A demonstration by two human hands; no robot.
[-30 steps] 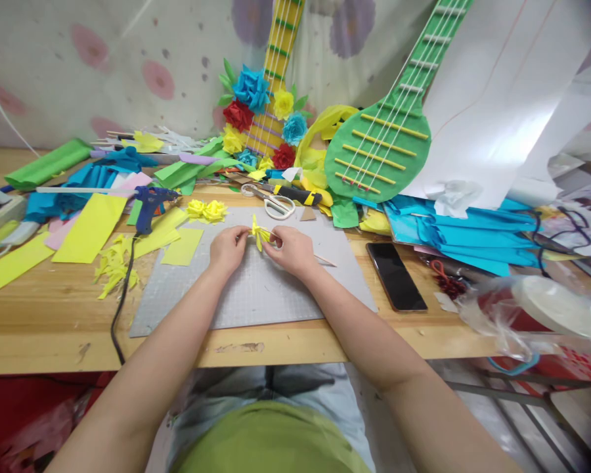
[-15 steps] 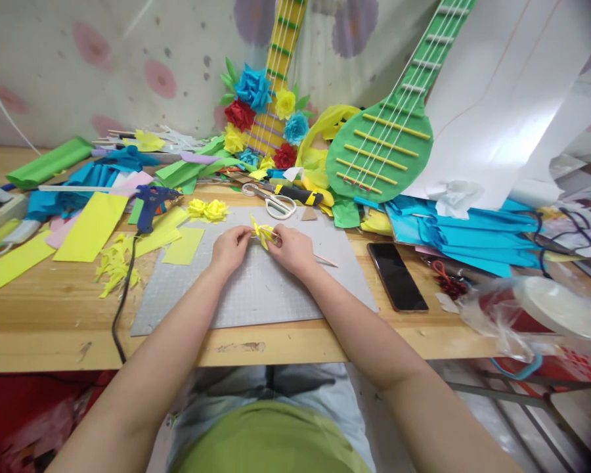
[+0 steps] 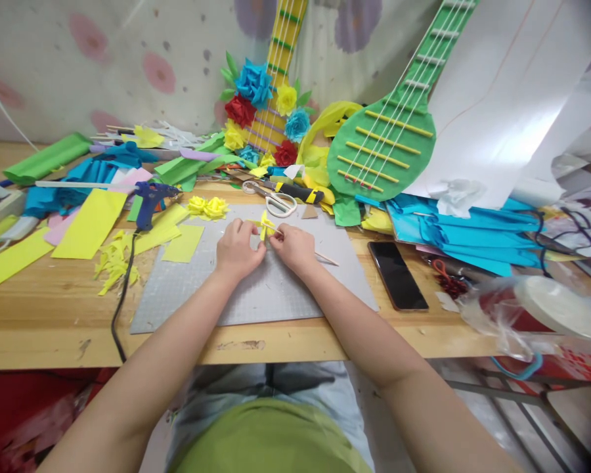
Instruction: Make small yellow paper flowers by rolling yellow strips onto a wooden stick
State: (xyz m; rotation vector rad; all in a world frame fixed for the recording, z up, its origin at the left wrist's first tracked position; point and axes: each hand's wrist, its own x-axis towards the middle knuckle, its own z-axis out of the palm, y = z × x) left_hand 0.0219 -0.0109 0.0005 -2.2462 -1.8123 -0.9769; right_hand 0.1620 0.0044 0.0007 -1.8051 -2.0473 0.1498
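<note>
**Yellow paper piece [image 3: 266,228] on thin stick [image 3: 328,259], between hands**

Right hand [image 3: 294,248]: fingers closed on stick, just beside the paper. Left hand [image 3: 239,248]: curled, thumb and index slightly parted at the paper's left side; can't tell if gripping. Both above grey mat [image 3: 276,295] on desk [image 3: 69,328]. Scissors [image 3: 286,207] just beyond.

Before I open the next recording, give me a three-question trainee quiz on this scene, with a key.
1. True or false: the phone lies to the right of the grey mat.
2. Which hand grips the thin stick? A) left hand; B) right hand; C) neither.
3. Fill in the colour: the glue gun is ____.

Key: 1. True. 2. B. 3. Blue.
</note>
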